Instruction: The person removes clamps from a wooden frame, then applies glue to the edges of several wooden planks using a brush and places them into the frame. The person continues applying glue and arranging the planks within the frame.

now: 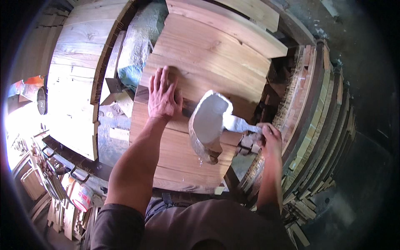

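1. Left hand (163, 95) lies flat on the upper wooden board (208, 62), palm down, fingers (160, 79) stretched forward and lying close together, thumb out to the side. It grips nothing; it only presses the board down.
2. Right hand (268, 139) is wrapped around the handle of a large pale mallet (208, 125); my fingers are curled tight on the handle at the right edge of the stack. The head hangs over the boards, just right of my left hand, above the seam where the upper board meets the lower board (183, 162).
3. Position of the work: both boards lie on a stack in front of me, the upper one overlapping the lower. A dark strip shows along the seam beside my left thumb. I cannot tell whether it is a gap or a shadow.
4. Judged progress: the boards look placed and roughly lined up, so the laying seems done. The seating of the joint appears to be in hand, not finished.
5. Surroundings: another stack of planks (75, 71) at left, a wrapped bundle (137, 46) between the stacks, curved staves (316, 125) piled at right.
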Demonstrator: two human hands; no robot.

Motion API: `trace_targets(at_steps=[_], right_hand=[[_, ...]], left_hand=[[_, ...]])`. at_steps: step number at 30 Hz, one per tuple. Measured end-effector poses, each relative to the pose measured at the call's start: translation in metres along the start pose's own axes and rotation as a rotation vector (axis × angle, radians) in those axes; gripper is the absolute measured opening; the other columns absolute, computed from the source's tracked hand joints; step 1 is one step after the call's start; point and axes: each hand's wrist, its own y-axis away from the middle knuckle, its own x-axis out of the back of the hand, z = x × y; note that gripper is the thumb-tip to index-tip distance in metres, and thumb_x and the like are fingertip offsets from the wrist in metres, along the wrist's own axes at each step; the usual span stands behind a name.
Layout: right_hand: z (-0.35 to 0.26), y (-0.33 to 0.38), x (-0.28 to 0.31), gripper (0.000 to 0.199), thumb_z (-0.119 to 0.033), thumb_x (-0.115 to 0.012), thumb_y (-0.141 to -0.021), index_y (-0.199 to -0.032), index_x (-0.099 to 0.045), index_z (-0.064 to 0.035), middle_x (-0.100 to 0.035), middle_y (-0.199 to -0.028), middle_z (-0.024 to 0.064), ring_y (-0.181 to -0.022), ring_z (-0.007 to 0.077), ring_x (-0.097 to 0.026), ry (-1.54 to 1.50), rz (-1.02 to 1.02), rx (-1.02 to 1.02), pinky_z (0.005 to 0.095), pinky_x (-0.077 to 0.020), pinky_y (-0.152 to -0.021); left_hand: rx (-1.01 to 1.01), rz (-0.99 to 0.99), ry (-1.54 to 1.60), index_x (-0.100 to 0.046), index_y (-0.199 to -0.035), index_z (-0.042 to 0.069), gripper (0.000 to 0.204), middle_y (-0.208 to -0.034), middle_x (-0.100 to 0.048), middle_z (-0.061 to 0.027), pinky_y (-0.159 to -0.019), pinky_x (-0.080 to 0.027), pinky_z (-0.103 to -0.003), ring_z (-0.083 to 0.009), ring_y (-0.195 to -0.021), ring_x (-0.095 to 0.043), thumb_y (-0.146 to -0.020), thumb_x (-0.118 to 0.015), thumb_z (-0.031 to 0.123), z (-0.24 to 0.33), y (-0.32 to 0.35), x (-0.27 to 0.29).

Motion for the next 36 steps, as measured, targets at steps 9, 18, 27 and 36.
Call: trace_targets(at_steps=[9,18,27,36], right_hand=[[-0.053,-0.038,-0.032,0.028,-0.036,-0.053,-0.105,-0.107,-0.061,-0.0096,-0.049,-0.066,0.0044,-0.05,0.0171,-0.04,-0.757,-0.316,0.035,0.0302,-0.033,-0.05],[-0.201,-0.146,-0.203,0.011,-0.014,-0.07,-0.095,-0.099,-0.067,-0.0047,-0.061,-0.074,0.0034,-0.057,0.0125,-0.053,-0.15,-0.329,0.695,0.0266,-0.0383,-0.052],[-0.237,-0.169,-0.321,0.011,-0.015,-0.07,-0.09,-0.099,-0.074,-0.0117,-0.075,-0.087,0.0103,-0.078,0.0271,-0.07,0.672,-0.041,1.376,0.0391,-0.0525,-0.07],[-0.236,-0.15,-0.232,0.011,-0.01,-0.068,-0.089,-0.099,-0.073,-0.0131,-0.074,-0.095,0.0101,-0.086,0.0316,-0.07,0.919,0.116,1.155,0.0416,-0.0521,-0.073]], left_hand=[[0.036,-0.051,0.022,-0.062,-0.131,0.006,0.053,-0.164,-0.027,-0.0207,-0.125,-0.017,-0.055,-0.0397,-0.153,-0.022,-0.082,-0.064,0.026,0.001,-0.004,0.008],[0.058,-0.021,0.084,-0.07,-0.103,0.005,0.032,-0.163,-0.029,-0.0225,-0.124,-0.018,-0.056,-0.0411,-0.152,-0.023,-0.077,-0.068,0.024,-0.001,-0.002,0.009],[0.071,-0.029,0.125,-0.066,-0.118,0.004,0.039,-0.162,-0.031,-0.0224,-0.124,-0.019,-0.056,-0.0412,-0.151,-0.026,-0.085,-0.063,0.023,0.001,-0.004,0.014],[0.056,-0.051,0.088,-0.064,-0.127,0.002,0.048,-0.161,-0.031,-0.0233,-0.123,-0.02,-0.057,-0.0417,-0.151,-0.027,-0.083,-0.063,0.023,0.001,-0.005,0.013]])
